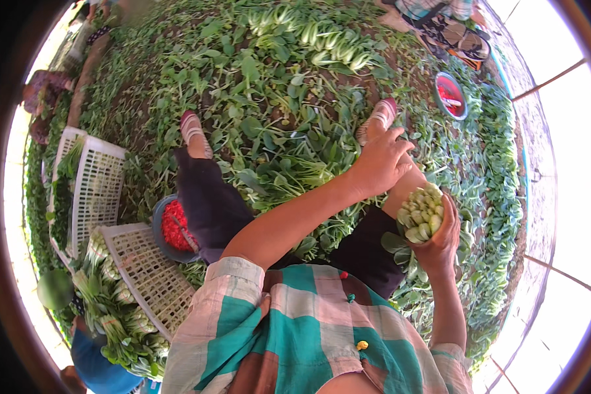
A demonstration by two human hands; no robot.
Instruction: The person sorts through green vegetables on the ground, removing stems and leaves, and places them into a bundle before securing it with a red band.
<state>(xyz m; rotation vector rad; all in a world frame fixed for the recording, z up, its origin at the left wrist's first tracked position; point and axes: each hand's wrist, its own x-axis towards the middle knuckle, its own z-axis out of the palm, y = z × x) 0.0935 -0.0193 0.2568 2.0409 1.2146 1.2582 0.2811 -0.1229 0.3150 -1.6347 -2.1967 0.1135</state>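
Note:
My right hand (436, 239) is closed around a bunch of leafy greens (420, 213), its pale stem ends facing up and its leaves hanging below the palm. Up and to the left of the bunch, my left hand (380, 161) is held over my right shin with its fingers spread and nothing seen in them. Cut greens (295, 172) lie in a loose pile on the ground between my legs. Beside my left leg stands a bucket (166, 252) of red ties or bands, with a thin tool resting across them.
Two white plastic crates stand at left, one (145, 276) beside tied bunches of greens (111, 295). A row of pale-stemmed greens (320, 42) lies ahead. A second bowl (438, 98) of red pieces sits at upper right. Other people are at the left and top right edges.

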